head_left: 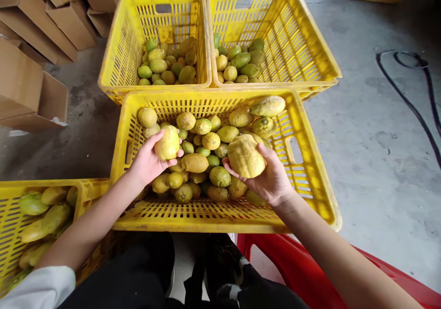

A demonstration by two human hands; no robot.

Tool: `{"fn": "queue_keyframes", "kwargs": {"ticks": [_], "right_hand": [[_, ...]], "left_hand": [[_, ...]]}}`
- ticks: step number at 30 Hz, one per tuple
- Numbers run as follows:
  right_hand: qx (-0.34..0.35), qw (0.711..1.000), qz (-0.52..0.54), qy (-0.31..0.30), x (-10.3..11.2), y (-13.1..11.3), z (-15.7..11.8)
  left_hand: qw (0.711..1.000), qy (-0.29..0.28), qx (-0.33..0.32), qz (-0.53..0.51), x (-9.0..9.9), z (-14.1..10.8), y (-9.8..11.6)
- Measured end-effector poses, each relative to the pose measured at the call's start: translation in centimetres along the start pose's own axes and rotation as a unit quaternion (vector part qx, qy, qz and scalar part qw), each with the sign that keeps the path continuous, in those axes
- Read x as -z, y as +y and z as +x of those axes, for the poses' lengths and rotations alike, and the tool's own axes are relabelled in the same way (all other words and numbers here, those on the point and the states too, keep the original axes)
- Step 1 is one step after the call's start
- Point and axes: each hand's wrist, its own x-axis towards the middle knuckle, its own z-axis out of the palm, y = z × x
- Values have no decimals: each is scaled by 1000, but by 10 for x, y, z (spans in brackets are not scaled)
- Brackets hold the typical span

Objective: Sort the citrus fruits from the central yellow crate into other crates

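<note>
Right now, the small, smooth yellow fruit [167, 142] is in the left hand [149, 161], with the fingers curled around it, above the left side of the big yellow plastic crate [223, 226]. The right hand [274, 180] is closed around the fat, bumpy yellow fruit [246, 156], nearer the right edge. Green and yellow fruits [195, 163] fill the middle below. Two more yellow crates [292, 47] sit by the far edge. Brown cardboard boxes [20, 79] are past the far left corner.
</note>
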Motion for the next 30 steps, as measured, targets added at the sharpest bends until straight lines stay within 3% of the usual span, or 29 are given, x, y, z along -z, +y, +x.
{"fn": "queue_keyframes", "kwargs": {"ticks": [8,11,14,19,24,30], "right_hand": [[-45,998,-25,-38,-4,2,-2],[-39,998,-5,-46,-6,0,-2],[-28,999,26,-16,-6,-3,-2],[-53,998,45,2,-3,-6,-2],[-71,996,48,5,-3,-6,-1],[-39,999,20,-26,-3,-7,-3]], "left_hand": [[998,53,8,-30,-2,1,-3],[999,33,-1,-7,0,1,-5],[999,2,-8,32,4,2,-6],[998,-18,-1,61,10,4,-6],[999,-6,12,38,6,2,-4],[999,36,-11,11,-4,-1,-1]]}}
